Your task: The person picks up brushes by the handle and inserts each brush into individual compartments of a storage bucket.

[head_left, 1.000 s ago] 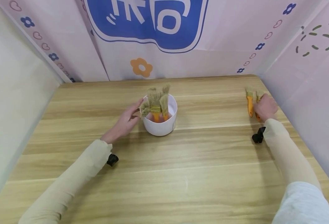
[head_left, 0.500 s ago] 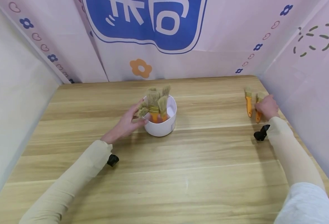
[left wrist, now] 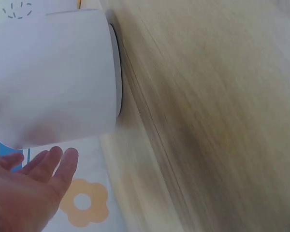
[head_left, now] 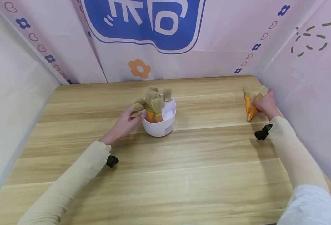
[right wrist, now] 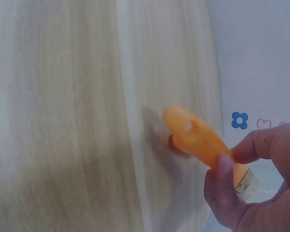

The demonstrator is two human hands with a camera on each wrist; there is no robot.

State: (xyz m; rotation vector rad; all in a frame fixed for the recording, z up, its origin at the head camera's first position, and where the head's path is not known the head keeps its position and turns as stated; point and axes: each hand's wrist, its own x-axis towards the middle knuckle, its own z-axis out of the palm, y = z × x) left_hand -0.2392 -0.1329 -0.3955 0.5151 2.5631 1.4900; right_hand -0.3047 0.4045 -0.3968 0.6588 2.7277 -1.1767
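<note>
A white round container (head_left: 158, 128) stands on the table with several paintbrushes (head_left: 157, 104) in it, bristles up and leaning left. My left hand (head_left: 123, 122) is at its left side, thumb near the rim. In the left wrist view, the fingers (left wrist: 65, 166) stretch out loosely beside the container wall. At the far right, my right hand (head_left: 268, 104) pinches an orange-handled paintbrush (right wrist: 198, 137) between thumb and fingers. Its handle end slants toward a second orange paintbrush (head_left: 247, 100) on the table, bristles pointing away from me.
The wooden table (head_left: 182, 181) meets a printed back wall (head_left: 210, 62) with a blue sign and flowers. White side walls (head_left: 13, 84) flank it, and the right hand is close to the right one. A black wrist camera (head_left: 263, 132) hangs under the right wrist.
The container has turned slightly, and its brushes have shifted left. The paintbrush in my right hand has swung its handle end left toward the other brush.
</note>
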